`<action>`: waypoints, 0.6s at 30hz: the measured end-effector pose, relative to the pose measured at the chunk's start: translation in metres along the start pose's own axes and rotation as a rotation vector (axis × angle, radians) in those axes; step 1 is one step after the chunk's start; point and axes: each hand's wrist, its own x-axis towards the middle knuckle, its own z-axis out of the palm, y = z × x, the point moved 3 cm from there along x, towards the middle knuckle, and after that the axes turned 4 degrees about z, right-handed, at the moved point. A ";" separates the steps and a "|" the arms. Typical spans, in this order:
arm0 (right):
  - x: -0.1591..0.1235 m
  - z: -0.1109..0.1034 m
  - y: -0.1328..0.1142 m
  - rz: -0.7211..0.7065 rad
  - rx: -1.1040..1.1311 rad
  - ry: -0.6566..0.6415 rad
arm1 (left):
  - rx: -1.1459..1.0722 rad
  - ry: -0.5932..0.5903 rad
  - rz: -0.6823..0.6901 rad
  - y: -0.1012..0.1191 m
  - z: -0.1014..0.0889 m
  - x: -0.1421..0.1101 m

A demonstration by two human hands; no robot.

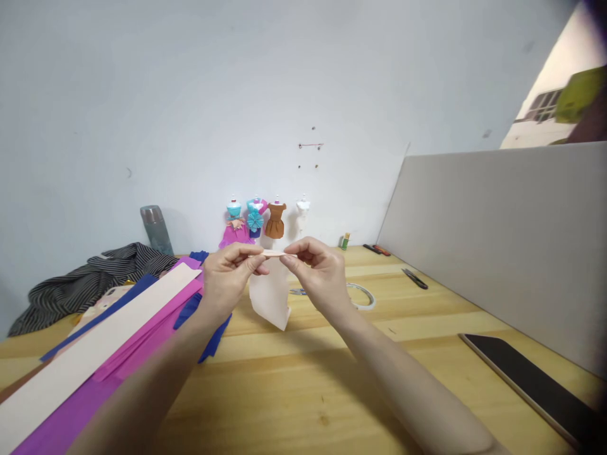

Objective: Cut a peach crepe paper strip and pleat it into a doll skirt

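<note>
Both my hands are raised over the wooden table (294, 379) and pinch the folded top edge of a pale pink paper piece (271, 297), which hangs down between them. My left hand (230, 275) grips its left end with thumb and fingers closed. My right hand (317, 272) pinches the right end the same way. Behind the paper, at the wall, stand several small doll mannequins: a pink and teal one (234, 230), a teal and blue one (256, 218), a brown dress (275, 221) and a bare white one (303, 215).
Long strips of pale, magenta and blue paper (109, 335) lie at the left. A striped cloth (95, 278) and a grey bottle (155, 229) sit behind them. A tape roll (363, 296), snips (415, 278), a small green bottle (346, 240) and a dark tablet (526, 379) lie right, beside a grey partition (502, 240).
</note>
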 end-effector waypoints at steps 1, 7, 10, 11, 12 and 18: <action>0.000 0.000 0.001 0.011 0.006 -0.007 | 0.012 0.002 0.008 -0.001 0.000 0.000; 0.000 0.000 -0.005 -0.122 -0.144 -0.002 | 0.051 -0.013 0.039 -0.007 -0.002 0.000; 0.001 -0.001 -0.006 -0.117 -0.182 -0.019 | 0.075 -0.024 0.071 -0.009 -0.002 0.000; 0.001 -0.001 -0.006 -0.096 -0.179 -0.032 | 0.086 -0.027 0.085 -0.009 -0.003 0.000; 0.002 0.000 -0.005 -0.075 -0.173 -0.047 | 0.103 -0.032 0.100 -0.008 -0.003 -0.001; 0.004 0.000 -0.007 -0.105 -0.232 -0.085 | 0.408 -0.064 0.250 0.003 -0.007 0.003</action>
